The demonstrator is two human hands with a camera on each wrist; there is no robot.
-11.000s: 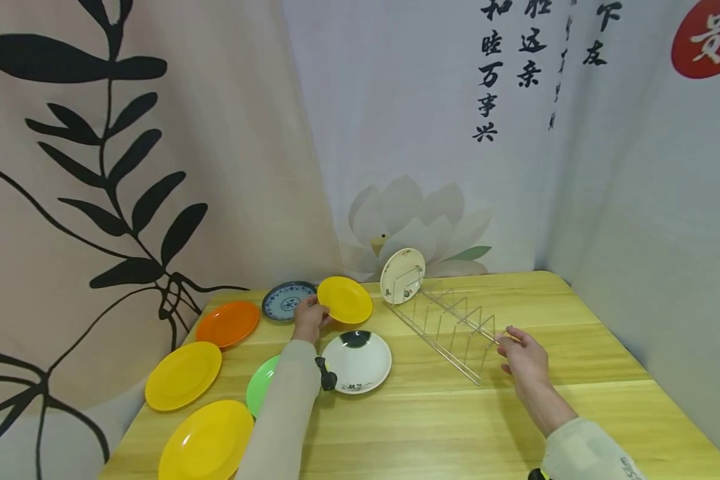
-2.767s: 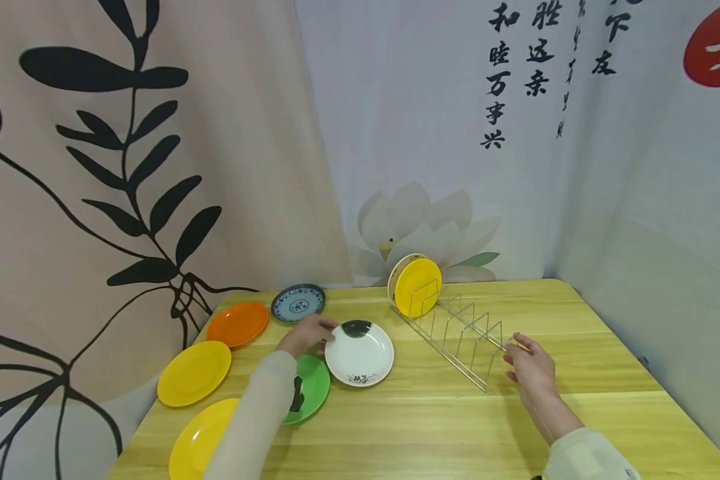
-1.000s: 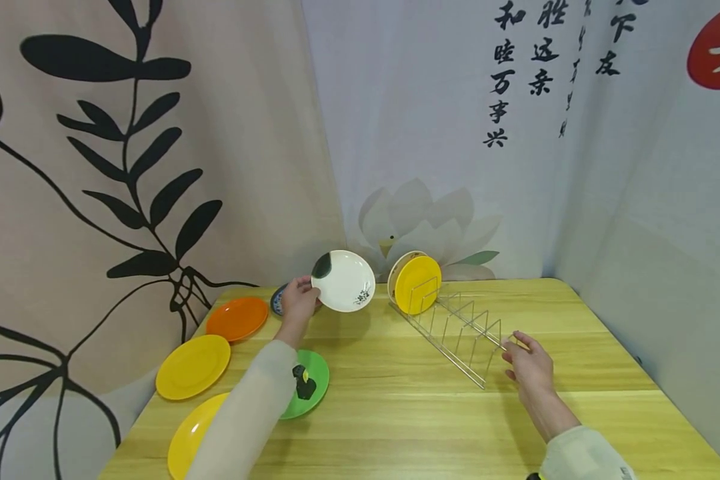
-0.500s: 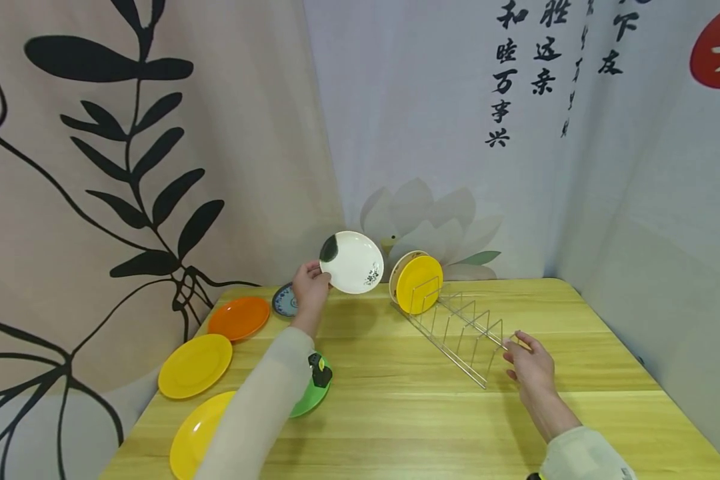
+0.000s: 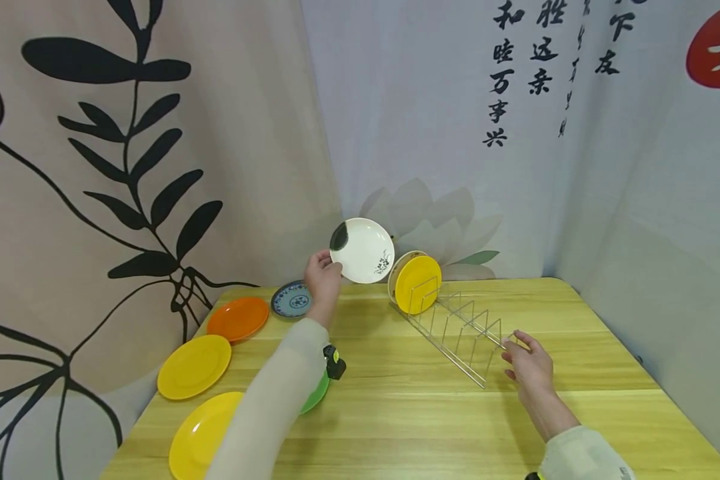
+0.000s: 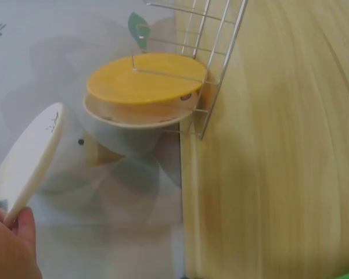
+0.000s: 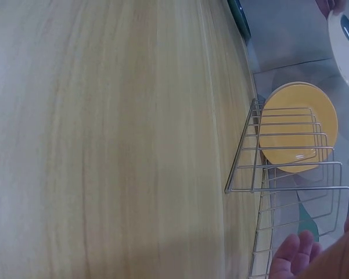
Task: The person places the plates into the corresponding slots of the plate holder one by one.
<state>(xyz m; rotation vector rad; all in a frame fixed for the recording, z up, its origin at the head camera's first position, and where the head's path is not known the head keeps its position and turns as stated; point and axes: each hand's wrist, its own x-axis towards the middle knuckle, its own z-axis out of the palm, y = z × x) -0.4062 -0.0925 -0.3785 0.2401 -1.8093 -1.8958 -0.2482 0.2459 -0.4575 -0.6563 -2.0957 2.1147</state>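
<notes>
My left hand pinches the rim of a white plate with a dark green patch, raised off the table and tilted up. In the left wrist view this plate is seen nearly edge-on, apart from the rack. The wire plate rack has a small yellow plate upright at its far end. Behind that, a cream plate stands mostly hidden. My right hand grips the rack's near end by a wire, thumb and index finger at the metal.
Flat on the table at left lie a blue patterned plate, an orange plate and two larger yellow plates, one farther back. A green plate is partly under my left forearm. A printed curtain hangs behind the table.
The small yellow plate went into the rack beside the cream one. Then my left hand took the white plate off the table, lifting it up and rightward toward the rack. My right hand stayed put.
</notes>
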